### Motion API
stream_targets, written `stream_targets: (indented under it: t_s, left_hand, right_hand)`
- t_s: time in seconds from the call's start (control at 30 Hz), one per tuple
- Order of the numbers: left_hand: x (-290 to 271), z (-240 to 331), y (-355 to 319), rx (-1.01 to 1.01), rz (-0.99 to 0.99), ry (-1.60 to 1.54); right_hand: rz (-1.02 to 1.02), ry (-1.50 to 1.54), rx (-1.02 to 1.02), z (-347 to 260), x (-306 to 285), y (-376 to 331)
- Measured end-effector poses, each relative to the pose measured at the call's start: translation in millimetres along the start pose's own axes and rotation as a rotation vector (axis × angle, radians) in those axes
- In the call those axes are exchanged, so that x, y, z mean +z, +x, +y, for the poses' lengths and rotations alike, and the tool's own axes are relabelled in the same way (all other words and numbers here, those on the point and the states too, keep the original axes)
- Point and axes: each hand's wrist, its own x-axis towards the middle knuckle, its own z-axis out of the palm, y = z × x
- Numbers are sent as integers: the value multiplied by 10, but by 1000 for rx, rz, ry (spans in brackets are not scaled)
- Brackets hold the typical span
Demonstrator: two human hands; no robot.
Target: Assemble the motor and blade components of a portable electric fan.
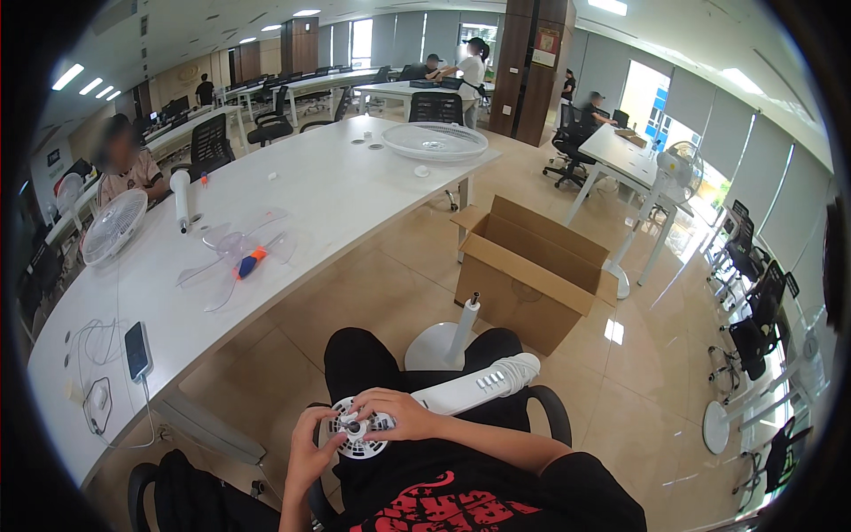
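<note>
A white fan motor unit (448,399) lies across my lap, its round vented head (355,434) toward me and its long neck reaching right. My left hand (308,457) cups the left edge of the round head. My right hand (397,415) lies over the top of the head, fingers at its centre shaft. A round white fan base with an upright pole (448,341) stands on the floor in front of my knees.
A long white table (337,191) to the left carries a clear fan blade (232,253), an orange-and-blue screwdriver (251,263), a fan grille (434,140), another grille (113,226), a phone on a cable (137,350). An open cardboard box (530,266) sits ahead. A person sits far left.
</note>
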Motion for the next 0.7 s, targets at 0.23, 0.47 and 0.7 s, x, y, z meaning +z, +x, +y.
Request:
stream_targets:
  t_s: [0.23,0.47,0.7]
  left_hand:
    - [83,153,-102,49,-15,169]
    - [81,18,-94,99,-1,153]
    - [55,-197,-114,124,-48,42]
  right_hand:
    - [-8,-61,39,-98,-2,14]
    - [-40,3,-32,-32,-57,38]
    - [-57,5,74,-42,-52,31]
